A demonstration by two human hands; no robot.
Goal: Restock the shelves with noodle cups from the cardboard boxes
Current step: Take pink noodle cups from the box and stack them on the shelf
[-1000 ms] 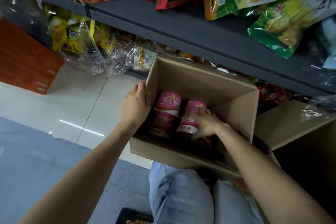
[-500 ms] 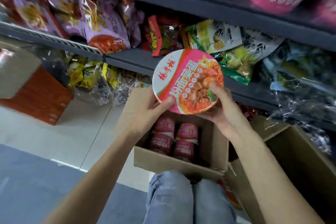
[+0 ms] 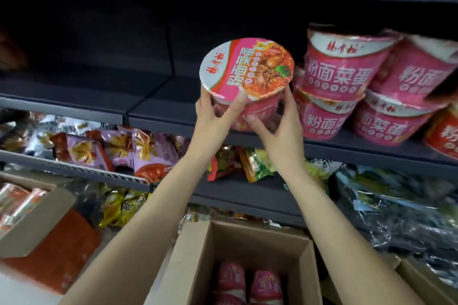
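Shelf: we see a dark shelf [image 3: 158, 116] with a bare stretch along its left and middle; the front edge runs under both our hands.
Cardboard box: an open cardboard box [image 3: 195, 267] sits at the bottom of our view, flaps up, with pink boxed cups [image 3: 247, 285] lying inside it.
Stacked cups: toward the right end of the shelf we count pink stacked cups [image 3: 344, 74] piled two high, some tilted, just beside the one we hold.
Snack bags: on the lower shelf, crinkled snack bags [image 3: 148, 153] fill the left part, and green ones lie behind our forearms.
Noodle cup: the noodle cup [image 3: 247, 69] is raised above the front edge of the shelf, tipped so its printed lid faces us; we cannot tell whether its base touches the shelf.
Left hand: our left hand [image 3: 213, 119] grips the cup's left side, thumb curled up under the lid rim.
Right hand: our right hand [image 3: 280, 124] holds the cup's right side and underside, fingers spread round the wall.
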